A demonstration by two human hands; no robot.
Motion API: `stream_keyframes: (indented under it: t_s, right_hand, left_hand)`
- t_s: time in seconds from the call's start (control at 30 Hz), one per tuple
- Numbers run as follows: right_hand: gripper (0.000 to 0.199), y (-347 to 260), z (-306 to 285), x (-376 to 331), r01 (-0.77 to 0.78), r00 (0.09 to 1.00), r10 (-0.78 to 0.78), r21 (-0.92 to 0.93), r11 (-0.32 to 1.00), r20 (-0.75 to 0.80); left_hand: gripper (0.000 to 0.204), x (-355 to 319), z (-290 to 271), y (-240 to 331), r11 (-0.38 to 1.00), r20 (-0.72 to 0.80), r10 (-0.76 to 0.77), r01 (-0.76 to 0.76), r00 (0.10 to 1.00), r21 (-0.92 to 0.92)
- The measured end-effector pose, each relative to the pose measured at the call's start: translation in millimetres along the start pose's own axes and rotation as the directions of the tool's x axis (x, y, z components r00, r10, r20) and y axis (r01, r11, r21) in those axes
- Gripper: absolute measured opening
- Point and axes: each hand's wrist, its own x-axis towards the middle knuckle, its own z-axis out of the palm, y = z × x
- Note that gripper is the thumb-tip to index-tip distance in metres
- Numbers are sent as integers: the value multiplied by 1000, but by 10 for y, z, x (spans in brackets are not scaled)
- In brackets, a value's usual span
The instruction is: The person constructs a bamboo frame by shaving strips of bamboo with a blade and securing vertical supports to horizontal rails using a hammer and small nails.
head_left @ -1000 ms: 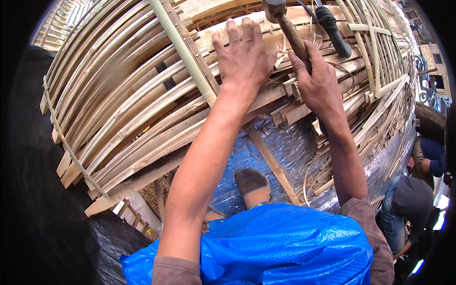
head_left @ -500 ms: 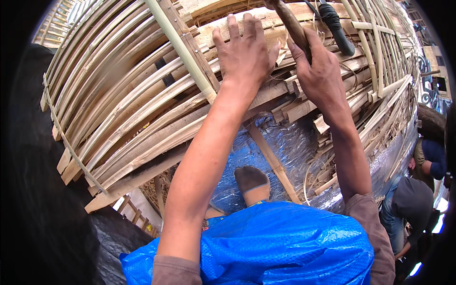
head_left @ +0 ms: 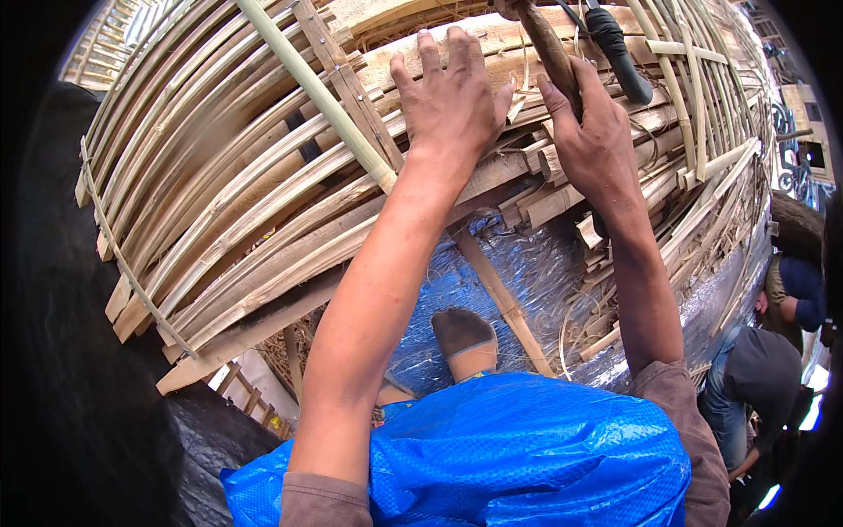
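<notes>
My left hand [head_left: 450,101] lies palm down with its fingers spread on pale split-wood slats [head_left: 386,63] near the top of the head view. It holds nothing. Just right of it, my right hand [head_left: 597,140] is closed around the brown wooden handle [head_left: 551,54] of a tool. A dark, lumpy end of this tool shows at the upper edge, mostly cut off. Left of my left hand, a green bamboo pole [head_left: 320,97] slants across the slats beside a brown strip [head_left: 347,79] dotted with nail heads.
A black-wrapped handle [head_left: 620,54] lies right of the tool. Bundled bamboo strips [head_left: 694,97] stand at the right, cut wood ends [head_left: 553,202] below my hands. Blue plastic sheeting [head_left: 536,439] covers my lap; another person [head_left: 760,378] bends at far right.
The green pole's upper end has shifted left, widening its gap from the nailed strip. The wooden-handled tool has moved slightly right and down with my right hand. My left hand stays nearly still.
</notes>
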Motion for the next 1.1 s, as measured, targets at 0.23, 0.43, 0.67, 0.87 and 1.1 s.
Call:
stream_keyframes:
  t_s: [0.23, 0.43, 0.67, 0.87, 1.1]
  right_hand:
    - [28, 120, 87, -22, 58, 998, -58, 5, 998, 4]
    - [29, 194, 186, -57, 85, 996, -84, -19, 996, 30]
    - [27, 98, 130, -36, 80, 997, -79, -16, 997, 22]
    - [26, 180, 198, -36, 100, 994, -96, -98, 990, 43]
    - [25, -44, 37, 23, 103, 995, -103, -12, 995, -1]
  left_hand:
    - [77, 33, -17, -12, 1000, 17, -5, 5, 1000, -4]
    - [76, 22, -16, -12, 1000, 19, 3, -3, 1000, -18]
    - [76, 30, -31, -10, 1000, 25, -11, 11, 1000, -28]
    - [78, 31, -24, 23, 1000, 33, -10, 9, 999, 7]
    - [75, 4, 4, -17, 999, -39, -8, 7, 999, -31]
